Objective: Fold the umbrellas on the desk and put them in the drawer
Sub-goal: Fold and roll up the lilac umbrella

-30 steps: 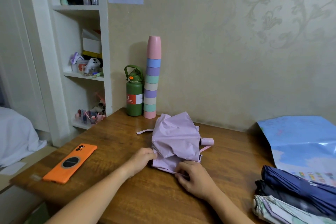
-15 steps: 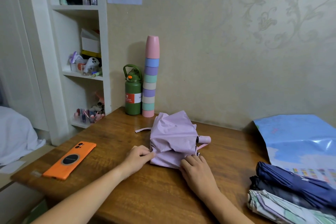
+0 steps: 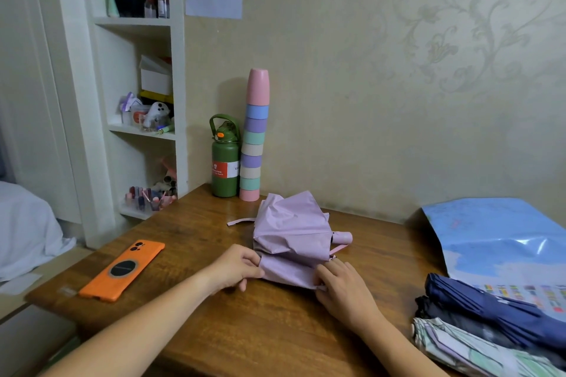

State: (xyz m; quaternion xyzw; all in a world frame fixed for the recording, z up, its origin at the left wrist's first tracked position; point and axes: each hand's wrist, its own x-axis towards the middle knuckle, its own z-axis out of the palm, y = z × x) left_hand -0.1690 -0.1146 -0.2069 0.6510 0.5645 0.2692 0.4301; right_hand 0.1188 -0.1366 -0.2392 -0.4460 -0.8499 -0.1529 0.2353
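Lilac umbrella (image 3: 291, 238) is lying mid-desk (image 3: 275, 324); your left hand (image 3: 235, 268) fingers are pinching its canopy, right hand (image 3: 343, 288) fingertips hidden under fabric, so grip unclear. Folded umbrellas (image 3: 490, 327) cut off at rt edge.

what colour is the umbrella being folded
Pale lilac umbrella, with a pink handle; head view.

Three folded umbrellas (image 3: 490, 327) are cut off at the right edge.
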